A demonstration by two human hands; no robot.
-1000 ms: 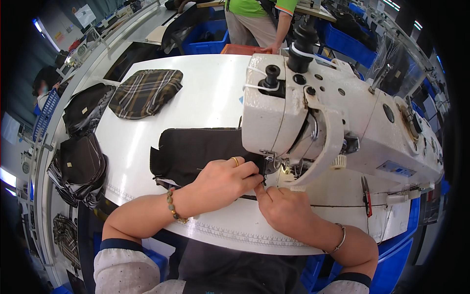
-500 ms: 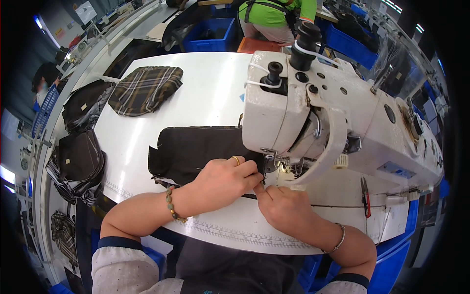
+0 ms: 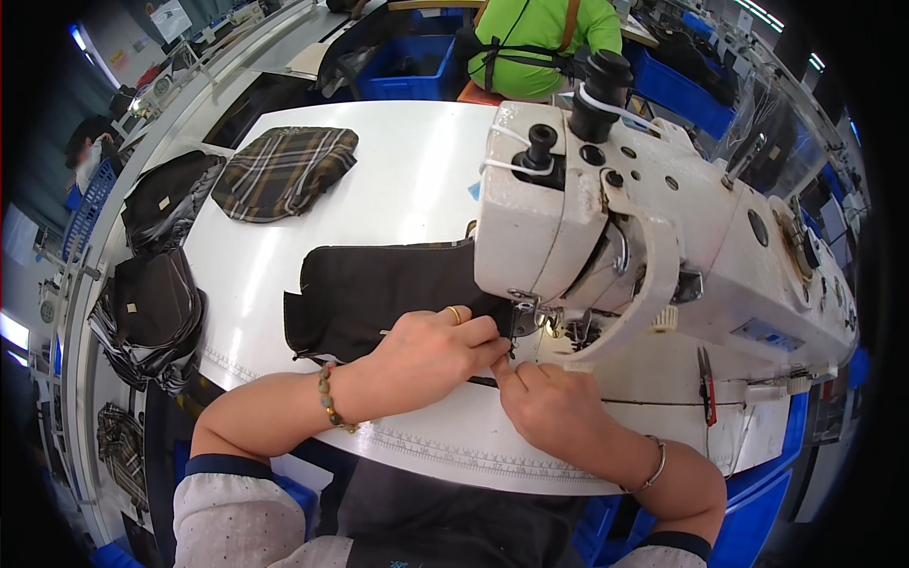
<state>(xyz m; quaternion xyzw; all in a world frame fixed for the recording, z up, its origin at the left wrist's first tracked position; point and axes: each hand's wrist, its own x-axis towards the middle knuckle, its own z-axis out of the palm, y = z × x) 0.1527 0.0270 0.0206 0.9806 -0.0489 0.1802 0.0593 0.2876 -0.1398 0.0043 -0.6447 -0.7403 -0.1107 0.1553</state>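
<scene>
A dark brown fabric piece (image 3: 379, 289) lies on the white sewing table, its right end under the head of a white sewing machine (image 3: 559, 227). My left hand (image 3: 440, 350) is closed, fingers bent and pinching the near right edge of that fabric close to the presser foot. Beside it, almost touching, my right hand (image 3: 549, 402) is closed too, thumb and forefinger pinching at the same corner. What lies between the fingertips is mostly hidden by the hands. The needle area (image 3: 544, 327) sits just beyond my fingertips.
A plaid fabric piece (image 3: 284, 175) lies at the table's far left. Stacks of dark fabric pieces (image 3: 151, 312) sit along the left side. Red-handled snips (image 3: 706, 386) rest right of the machine. A person in green (image 3: 549, 43) is beyond the table, near a blue bin (image 3: 407, 71).
Both hands hold nearly the same place at the fabric edge. The person in green has shifted and stands lower in view. The view itself has moved slightly.
</scene>
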